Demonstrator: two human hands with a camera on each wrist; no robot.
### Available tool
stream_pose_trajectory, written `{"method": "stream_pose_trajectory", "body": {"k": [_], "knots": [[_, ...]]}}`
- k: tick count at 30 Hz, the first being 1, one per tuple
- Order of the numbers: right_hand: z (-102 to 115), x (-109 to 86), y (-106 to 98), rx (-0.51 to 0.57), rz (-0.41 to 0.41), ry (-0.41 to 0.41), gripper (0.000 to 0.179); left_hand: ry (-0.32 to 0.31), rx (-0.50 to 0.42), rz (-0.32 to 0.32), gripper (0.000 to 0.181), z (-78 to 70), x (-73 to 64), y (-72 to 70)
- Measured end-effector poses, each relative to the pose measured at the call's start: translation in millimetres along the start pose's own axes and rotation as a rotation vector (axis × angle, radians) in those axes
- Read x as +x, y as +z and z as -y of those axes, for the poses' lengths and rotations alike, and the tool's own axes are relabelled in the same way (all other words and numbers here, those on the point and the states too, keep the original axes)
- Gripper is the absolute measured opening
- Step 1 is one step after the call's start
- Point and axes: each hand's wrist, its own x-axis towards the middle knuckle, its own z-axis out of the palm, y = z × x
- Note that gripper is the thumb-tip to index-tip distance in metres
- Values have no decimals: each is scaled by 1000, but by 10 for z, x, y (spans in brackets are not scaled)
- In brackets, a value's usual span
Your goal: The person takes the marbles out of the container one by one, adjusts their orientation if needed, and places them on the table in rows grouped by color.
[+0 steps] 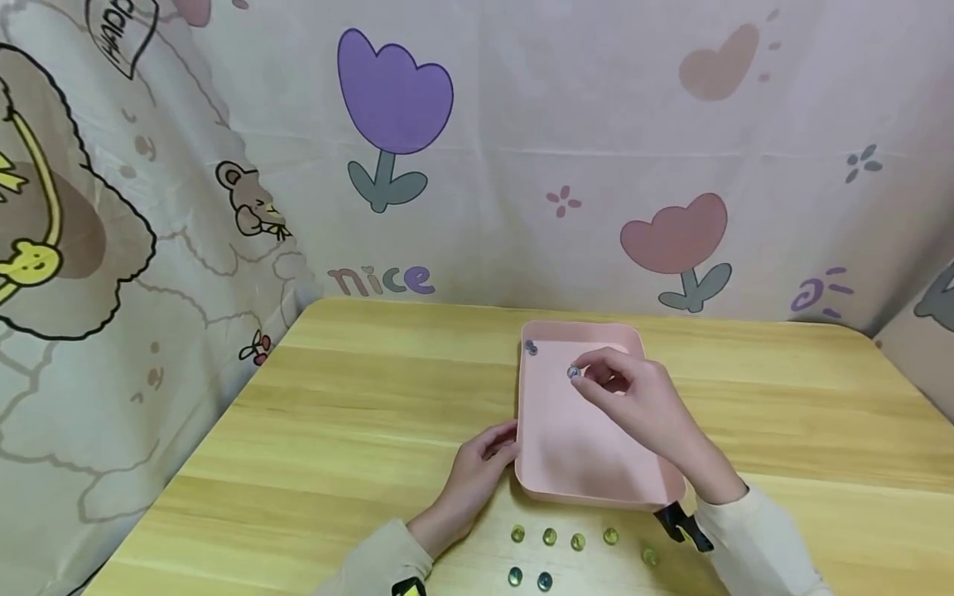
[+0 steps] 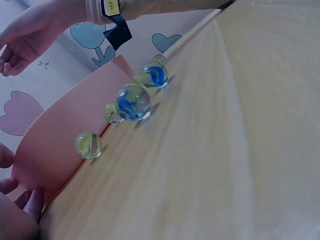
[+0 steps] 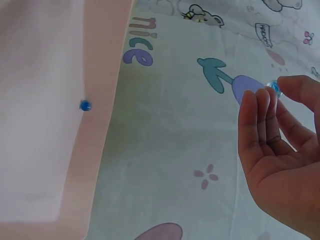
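My right hand (image 1: 633,397) is over the pink tray (image 1: 555,447), pinching a clear blue-swirled marble (image 1: 573,372) between thumb and fingertips. In the right wrist view the same marble (image 3: 273,88) shows at the fingertips. Inside the tray, a blue marble (image 3: 86,105) lies by the wall, in the far left corner in the head view. My left hand (image 1: 480,468) rests against the outside of the tray's left wall, its fingers touching the pink side (image 2: 55,135). On the table before the tray are several yellow-green marbles (image 1: 550,536) and two dark blue ones (image 1: 545,581).
The tray stands on a light wood-grain table (image 1: 358,414). Behind it hangs a patterned cloth (image 1: 514,165) with printed flowers, and more cloth covers the left side. A black strap (image 1: 681,526) sits at the right wrist, near the tray's front right corner.
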Motion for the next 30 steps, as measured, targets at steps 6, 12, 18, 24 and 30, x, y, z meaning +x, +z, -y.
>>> {"method": "stream_pose_trajectory", "body": {"k": [6,12,18,24,30], "knots": [[17,-71,14,-44,9,30,8,-1,7,2,41,-19,7,-7],[86,-137,29,-38,31,-7,9,-2,9,-3,42,-31,13,-8],[160,-176,56,12,54,53,6,-10,-6,3,41,-14,19,12],[198,-234,56,39,80,84,4,-9,-10,9,41,-2,21,28],[192,-385,33,16,102,68,7,-1,9,-2,40,4,33,14]]}}
